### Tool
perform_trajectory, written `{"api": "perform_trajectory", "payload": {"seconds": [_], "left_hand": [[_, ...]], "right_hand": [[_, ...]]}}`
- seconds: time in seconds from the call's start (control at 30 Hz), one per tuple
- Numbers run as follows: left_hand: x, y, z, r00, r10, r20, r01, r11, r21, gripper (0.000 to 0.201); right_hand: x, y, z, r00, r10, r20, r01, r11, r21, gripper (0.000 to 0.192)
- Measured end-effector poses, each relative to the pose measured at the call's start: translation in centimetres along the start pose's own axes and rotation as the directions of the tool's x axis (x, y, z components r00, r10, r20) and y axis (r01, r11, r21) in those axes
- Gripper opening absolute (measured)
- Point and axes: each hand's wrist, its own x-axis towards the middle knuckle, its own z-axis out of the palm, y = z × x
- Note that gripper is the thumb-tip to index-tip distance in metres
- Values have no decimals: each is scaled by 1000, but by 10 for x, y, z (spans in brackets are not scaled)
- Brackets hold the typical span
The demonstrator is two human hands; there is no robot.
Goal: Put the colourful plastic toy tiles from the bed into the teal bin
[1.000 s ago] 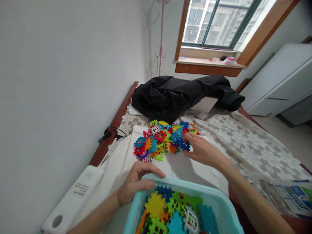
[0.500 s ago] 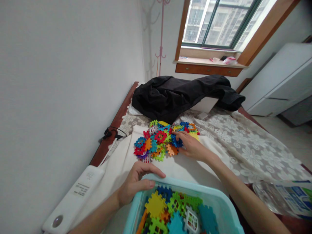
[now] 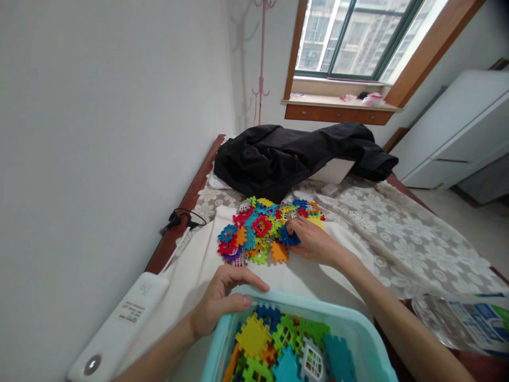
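My left hand (image 3: 226, 297) grips the near-left corner of a light teal plastic bin (image 3: 318, 301), thumb inside the rim and fingers along the outside. Colourful notched building pieces fill the bin, among them a yellow piece (image 3: 253, 336) and a white lattice piece (image 3: 312, 361). Beyond the bin, a pile of the same pieces (image 3: 248, 233) lies on a white cloth. At the pile's right side my right hand (image 3: 312, 241) has its fingers closed on a dark blue notched piece (image 3: 289, 236). An orange piece (image 3: 279, 252) rests just below it.
A black garment (image 3: 278, 154) lies across the far end, over a pale flat object (image 3: 334, 172). A white power strip (image 3: 119, 323) with cables is on the left by the wall. A clear plastic package (image 3: 457, 321) sits at the right. Patterned cloth (image 3: 397, 233) covers the surface.
My right hand's fingers have curled in around the dark blue piece, and a few pieces in the pile have shifted slightly. The left hand stays on the bin.
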Motion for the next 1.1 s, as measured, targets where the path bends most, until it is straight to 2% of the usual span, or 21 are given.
{"api": "perform_trajectory", "payload": {"seconds": [0.3,0.4,0.57,0.77,1.0,1.1], "left_hand": [[-2,5,6,998,26,-49,-26,1000,8,27],[-2,3,5,999,18,-45,-17,1000,11,28],[-1,-3,0,999,31,-24,-30,999,20,30],[-2,0,1,999,44,-20,-43,999,23,28],[0,0,2,1000,21,-20,-21,1000,-15,29],[2,2,4,1000,19,-19,-19,1000,-11,29]], "right_hand": [[-3,-3,-9,997,26,-77,-28,999,-18,27],[-1,-6,-8,994,-9,-108,11,1000,15,25],[3,-10,3,995,-87,-42,91,990,108,33],[2,-9,3,998,-49,-50,50,999,4,29],[1,-9,-1,999,-48,-3,48,998,49,30],[0,-7,-10,1000,-13,0,13,998,69,27]]}}
